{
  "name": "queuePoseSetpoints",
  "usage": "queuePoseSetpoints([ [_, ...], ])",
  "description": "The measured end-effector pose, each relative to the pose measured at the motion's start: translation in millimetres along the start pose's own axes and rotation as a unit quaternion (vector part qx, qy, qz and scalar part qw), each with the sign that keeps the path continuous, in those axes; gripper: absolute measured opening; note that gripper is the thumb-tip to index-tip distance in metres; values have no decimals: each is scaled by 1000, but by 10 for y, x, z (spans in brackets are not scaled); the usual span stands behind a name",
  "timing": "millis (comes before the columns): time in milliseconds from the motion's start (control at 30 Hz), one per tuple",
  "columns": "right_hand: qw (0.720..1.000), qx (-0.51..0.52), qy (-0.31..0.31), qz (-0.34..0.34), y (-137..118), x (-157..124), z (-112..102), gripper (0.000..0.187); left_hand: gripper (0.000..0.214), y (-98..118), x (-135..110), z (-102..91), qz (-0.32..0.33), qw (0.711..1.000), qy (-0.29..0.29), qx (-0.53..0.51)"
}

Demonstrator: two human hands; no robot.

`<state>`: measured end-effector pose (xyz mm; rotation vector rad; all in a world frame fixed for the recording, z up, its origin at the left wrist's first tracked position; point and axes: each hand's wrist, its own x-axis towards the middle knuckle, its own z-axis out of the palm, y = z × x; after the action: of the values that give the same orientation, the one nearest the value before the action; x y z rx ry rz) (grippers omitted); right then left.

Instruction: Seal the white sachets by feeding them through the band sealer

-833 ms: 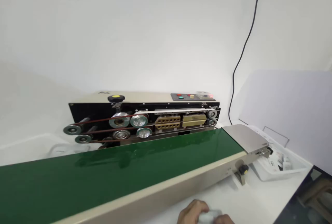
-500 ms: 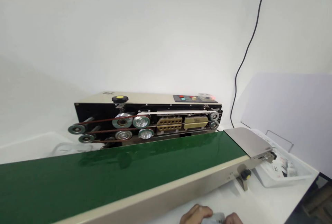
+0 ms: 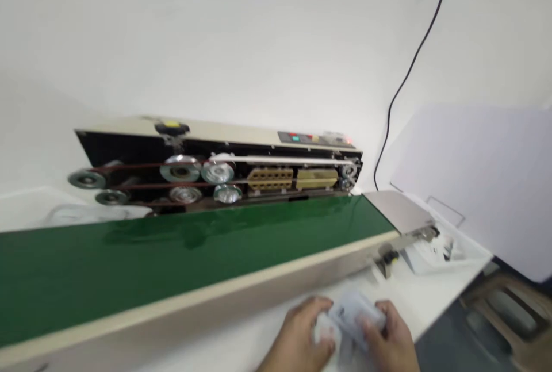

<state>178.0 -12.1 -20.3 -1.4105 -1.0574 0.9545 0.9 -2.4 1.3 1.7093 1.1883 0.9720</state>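
Note:
Both hands hold a whitish plastic pouch up at the bottom of the view, just in front of the beige side of the conveyor. My left hand grips its left end and my right hand grips its right end. The pouch is blurred, so any print on it is unreadable. Beyond my hands runs a green conveyor belt. Behind that stands a band sealer with exposed pulleys, brass-coloured heating blocks and a control panel.
A translucent tray holding white packets sits on the white table at the right, past a steel plate at the conveyor's end. A black knob juts from the conveyor's side. A black cable runs down the wall. The table edge lies at the lower right.
Both hands have risen in the view, and much more of the pouch now shows. The machine and conveyor have shifted up and left in the picture, and the view looks slightly blurred.

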Motion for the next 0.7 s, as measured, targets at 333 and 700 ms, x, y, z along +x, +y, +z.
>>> queuePoseSetpoints([
  [333,989,136,18,57,-198,73,-213,46,34,47,-41,19,-86,995,-20,-35],
  [700,983,86,149,-64,-713,117,-610,46,39,3,-20,28,-52,999,-10,8],
])
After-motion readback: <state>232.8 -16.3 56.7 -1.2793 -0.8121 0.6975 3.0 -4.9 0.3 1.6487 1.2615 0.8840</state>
